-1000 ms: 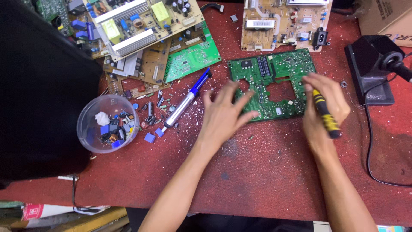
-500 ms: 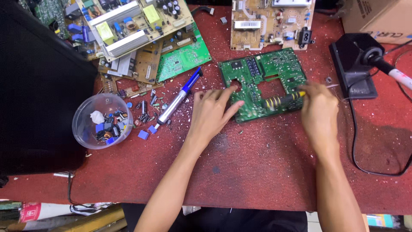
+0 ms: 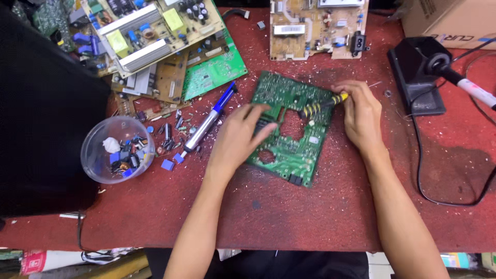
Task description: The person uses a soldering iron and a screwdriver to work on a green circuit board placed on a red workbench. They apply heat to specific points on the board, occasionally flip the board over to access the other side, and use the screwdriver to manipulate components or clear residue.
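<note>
A clear bowl of loose parts sits far left on the red surface; a blue desoldering pump lies beside it. My left hand lies flat, fingers spread, pinning the green board mid-surface. My right hand has its grip clamped on the yellow-and-black screwdriver, tip at the board's cutout. I should press down firmly and keep the tip low so it doesn't skid.

Bare forearms, no sleeves, dark clothing.
</note>
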